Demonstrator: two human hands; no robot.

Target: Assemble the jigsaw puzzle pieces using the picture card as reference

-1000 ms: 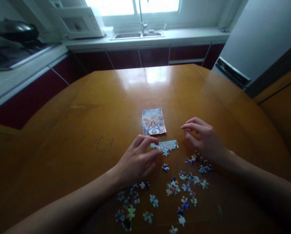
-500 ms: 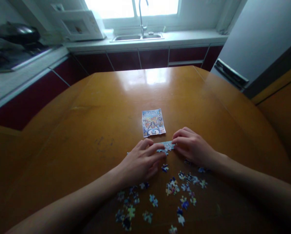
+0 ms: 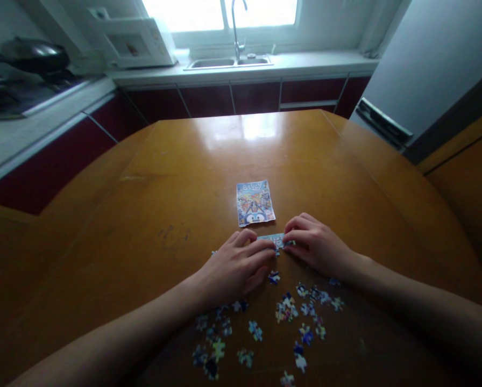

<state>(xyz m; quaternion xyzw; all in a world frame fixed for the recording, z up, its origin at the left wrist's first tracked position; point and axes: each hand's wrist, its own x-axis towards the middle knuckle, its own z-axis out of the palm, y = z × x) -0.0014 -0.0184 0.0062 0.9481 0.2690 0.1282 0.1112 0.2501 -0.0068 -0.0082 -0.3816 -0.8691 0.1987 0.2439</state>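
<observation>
A short strip of joined light-blue jigsaw pieces (image 3: 270, 237) lies flat on the table, partly covered by my fingers. My left hand (image 3: 241, 260) holds the strip's left part down, its fingertips pressing on the top and near edge. At the right end, my right hand (image 3: 316, 241) is closed in a pinch on the strip's end piece, which is mostly hidden. Just beyond the strip lies a small printed picture sheet (image 3: 255, 203) with a blue cartoon character. One loose jigsaw piece (image 3: 274, 277) sits nearer to me, between the hands.
Several loose jigsaw pieces (image 3: 286, 308) are scattered over the near part of the wooden table (image 3: 192, 161). Another group of pieces (image 3: 218, 349) lies by my left forearm. Beyond the table are a counter with a sink (image 3: 214, 63), a stove with a pan (image 3: 33, 55), and a fridge (image 3: 430, 64).
My right hand's fingertips have shifted slightly left along the strip. The left fingers have moved slightly over the strip's near edge, covering more of it.
</observation>
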